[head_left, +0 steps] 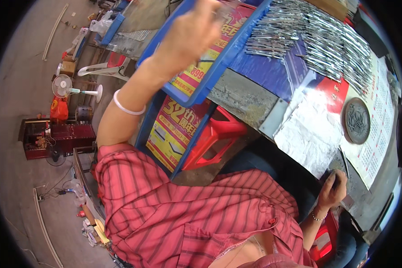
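My left hand (193, 32), smeared by motion, is over a blue plastic tray (177, 97) lined with pink and yellow printed sheets. Its fingers are too blurred to show what they hold, if anything. At the table's near edge, my right hand (333, 188) is closed, thumb against fingers; what is in it is hidden. Just beyond it lies a thin metal rod (345, 161), and beside that a crumpled white sheet (309, 129). A round dish (357, 120) full of small dark metal pins stands farther right. Many slim silvery metal pieces (299, 40) lie in rows at the far side.
Below the tray sits a second blue container (149, 111) with similar printed sheets, next to a red plastic stool (216, 136). A calendar sheet (374, 152) covers the table's right part. A white fan (67, 86) and dark red cabinet (71, 137) stand at left.
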